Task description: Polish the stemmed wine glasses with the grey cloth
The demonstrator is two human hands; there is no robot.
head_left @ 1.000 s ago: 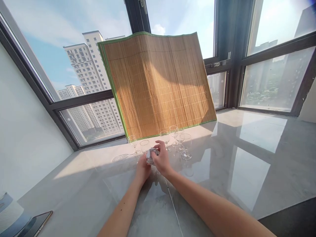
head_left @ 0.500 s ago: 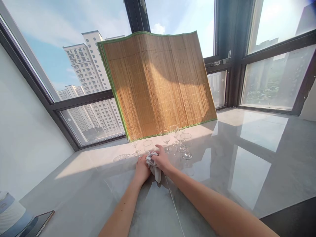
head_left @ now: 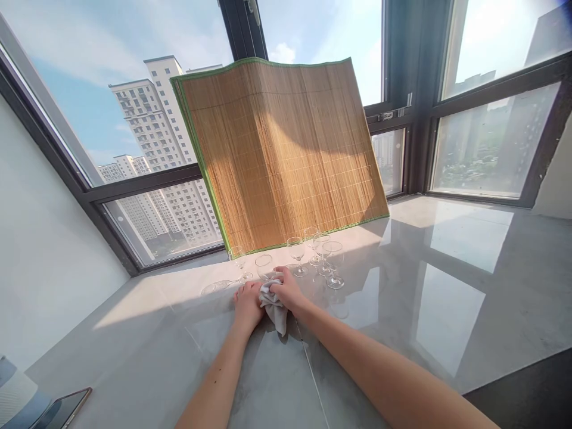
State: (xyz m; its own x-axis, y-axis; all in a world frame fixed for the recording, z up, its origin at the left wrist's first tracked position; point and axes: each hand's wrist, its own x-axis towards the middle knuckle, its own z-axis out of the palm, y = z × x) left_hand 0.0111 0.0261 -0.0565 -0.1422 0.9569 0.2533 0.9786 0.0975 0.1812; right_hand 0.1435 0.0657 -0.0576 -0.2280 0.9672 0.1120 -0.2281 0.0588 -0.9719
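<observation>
A crumpled light-grey cloth (head_left: 274,310) is gripped in my right hand (head_left: 288,291), its loose end hanging down toward me. Beside it on the left, my left hand (head_left: 248,302) lies low on the counter with its fingers stretched out and slightly apart, its thumb side against the cloth. Just behind both hands stands a clear wine glass (head_left: 263,263); the cloth and fingers hide its lower part. Another stemmed glass (head_left: 295,250) is upright behind my right hand, with several more, including the nearest glass (head_left: 333,259), grouped to its right. One glass (head_left: 236,259) stands at the left.
A bamboo mat (head_left: 286,161) with green edging leans against the dark window frame behind the glasses. The glossy grey counter (head_left: 357,351) reflects the windows. A phone (head_left: 62,408) and a blue-and-white item (head_left: 15,393) are at the lower left.
My left hand's fingers have spread and shifted out to the left of the glass. The right hand and cloth have come slightly left and lower. The whole view has shifted a little.
</observation>
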